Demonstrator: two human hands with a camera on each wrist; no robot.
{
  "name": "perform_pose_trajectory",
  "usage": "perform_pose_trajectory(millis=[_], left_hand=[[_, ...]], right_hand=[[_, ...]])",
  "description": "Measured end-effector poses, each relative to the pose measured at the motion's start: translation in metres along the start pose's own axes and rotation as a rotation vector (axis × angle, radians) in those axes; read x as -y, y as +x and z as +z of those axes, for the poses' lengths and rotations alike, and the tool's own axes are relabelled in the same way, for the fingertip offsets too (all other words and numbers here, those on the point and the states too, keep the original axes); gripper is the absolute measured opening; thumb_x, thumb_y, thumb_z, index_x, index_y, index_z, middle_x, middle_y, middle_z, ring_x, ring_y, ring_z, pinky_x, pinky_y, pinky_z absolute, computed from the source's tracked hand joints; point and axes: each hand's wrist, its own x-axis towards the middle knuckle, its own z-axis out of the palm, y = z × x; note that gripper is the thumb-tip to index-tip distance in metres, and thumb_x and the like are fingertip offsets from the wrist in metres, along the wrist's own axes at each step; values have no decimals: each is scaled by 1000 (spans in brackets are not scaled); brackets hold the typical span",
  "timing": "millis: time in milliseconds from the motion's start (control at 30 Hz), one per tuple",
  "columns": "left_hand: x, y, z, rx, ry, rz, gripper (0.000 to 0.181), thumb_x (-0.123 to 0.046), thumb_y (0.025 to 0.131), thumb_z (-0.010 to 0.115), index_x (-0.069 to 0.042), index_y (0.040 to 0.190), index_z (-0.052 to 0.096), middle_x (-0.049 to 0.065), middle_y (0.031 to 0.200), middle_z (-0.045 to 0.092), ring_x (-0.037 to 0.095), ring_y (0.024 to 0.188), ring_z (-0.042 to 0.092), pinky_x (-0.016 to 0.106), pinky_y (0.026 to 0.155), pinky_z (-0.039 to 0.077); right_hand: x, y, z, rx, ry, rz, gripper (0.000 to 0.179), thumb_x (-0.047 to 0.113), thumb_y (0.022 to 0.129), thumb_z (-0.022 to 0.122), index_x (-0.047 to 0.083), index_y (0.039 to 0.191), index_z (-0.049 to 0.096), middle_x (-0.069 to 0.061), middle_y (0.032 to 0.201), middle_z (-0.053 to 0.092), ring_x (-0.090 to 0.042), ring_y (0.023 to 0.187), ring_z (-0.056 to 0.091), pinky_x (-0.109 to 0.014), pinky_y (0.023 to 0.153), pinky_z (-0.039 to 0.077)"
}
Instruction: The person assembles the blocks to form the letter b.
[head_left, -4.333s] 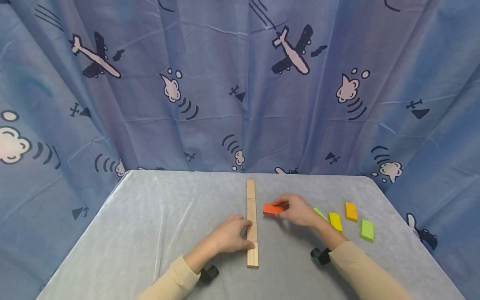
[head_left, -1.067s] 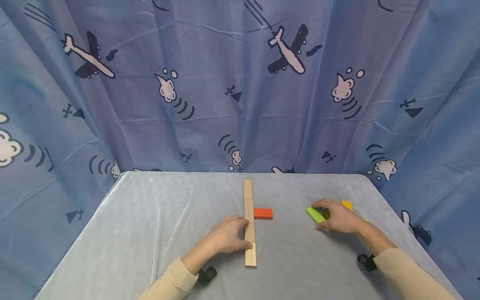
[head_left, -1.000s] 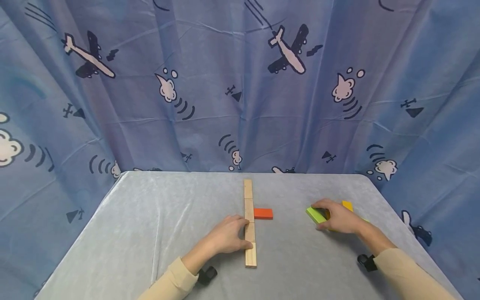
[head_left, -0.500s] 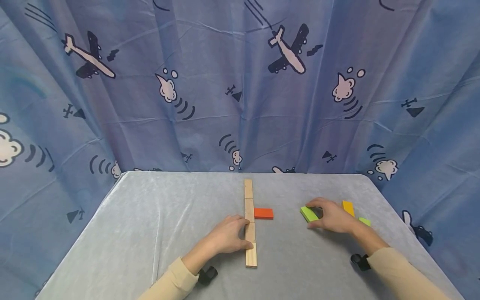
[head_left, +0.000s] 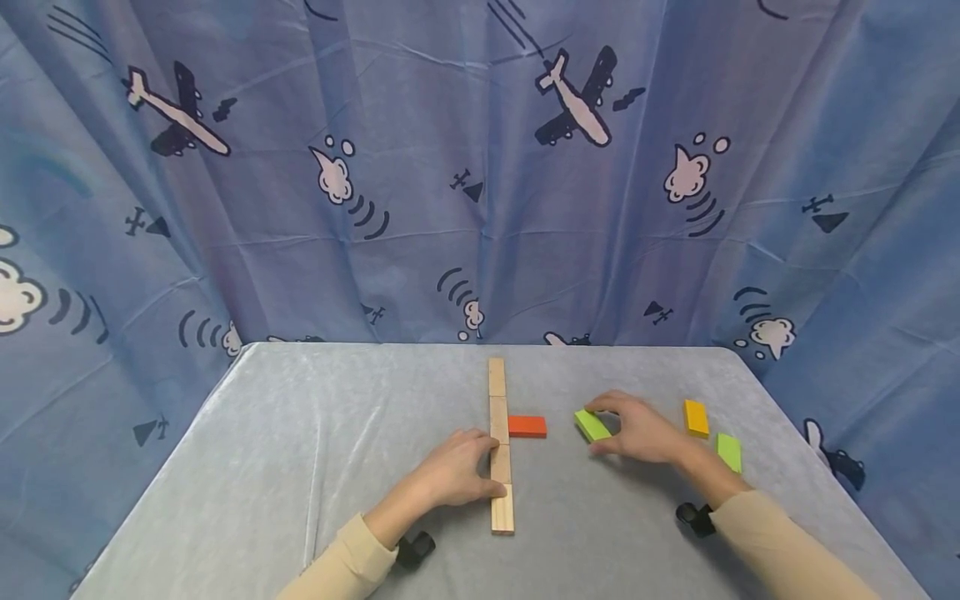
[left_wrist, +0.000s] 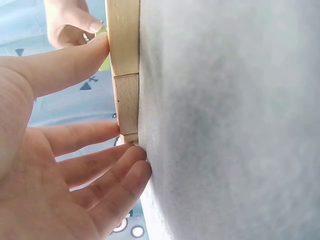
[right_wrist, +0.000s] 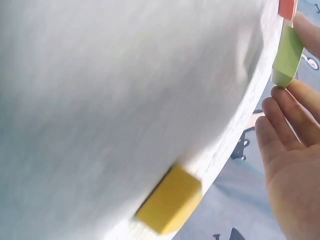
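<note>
Plain wooden blocks lie end to end in a row (head_left: 498,417) that runs away from me across the table. My left hand (head_left: 459,471) rests its thumb and fingertips on the near part of this row (left_wrist: 127,102), fingers fairly straight. A red block (head_left: 527,427) lies crosswise with its left end against the row's right side. To the right of it, my right hand (head_left: 636,427) pinches a light green block (head_left: 592,426) between thumb and fingers. In the right wrist view that green block (right_wrist: 288,55) is tilted relative to the red one (right_wrist: 286,9).
At the right lie an orange-yellow block (head_left: 696,418) and a second light green block (head_left: 729,452), near the right forearm. A white cloth (head_left: 375,450) covers the table. Behind it hangs a blue curtain (head_left: 420,167) printed with planes.
Earlier the right hand held the red block, which now lies against the row. It then took the green block at the right and brought it leftward. The left hand stays in place.
</note>
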Motion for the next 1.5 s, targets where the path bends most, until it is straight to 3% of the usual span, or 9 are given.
perform_pose_trajectory(millis=[667,1033,1200,1500], left_hand=[[2,2,2,-1,16,-2,67,-41,82,83,-6,135,63,10,137,60,28,130,53,40,107,45],[3,2,3,-4,22,-10,68,-42,81,84,-6,135,63,9,137,61,28,128,54,40,106,46],[2,2,2,-3,18,-7,67,-41,81,84,-6,135,64,9,136,61,28,129,54,40,106,46],[3,2,2,-7,17,-2,67,-41,81,84,-6,135,64,9,136,61,28,128,54,40,106,46]], right_hand=[[22,13,24,29,-12,-110,61,30,79,87,5,130,66,-7,130,62,-29,119,58,-51,100,49],[24,13,23,49,-2,-95,62,23,81,85,0,134,62,-11,134,61,-28,117,58,-49,97,49],[20,12,20,33,38,-82,56,26,83,84,2,130,65,-7,126,65,-25,111,60,-48,95,51],[22,14,20,52,71,-82,47,17,85,82,3,127,67,-2,118,65,-20,104,61,-44,91,53]])
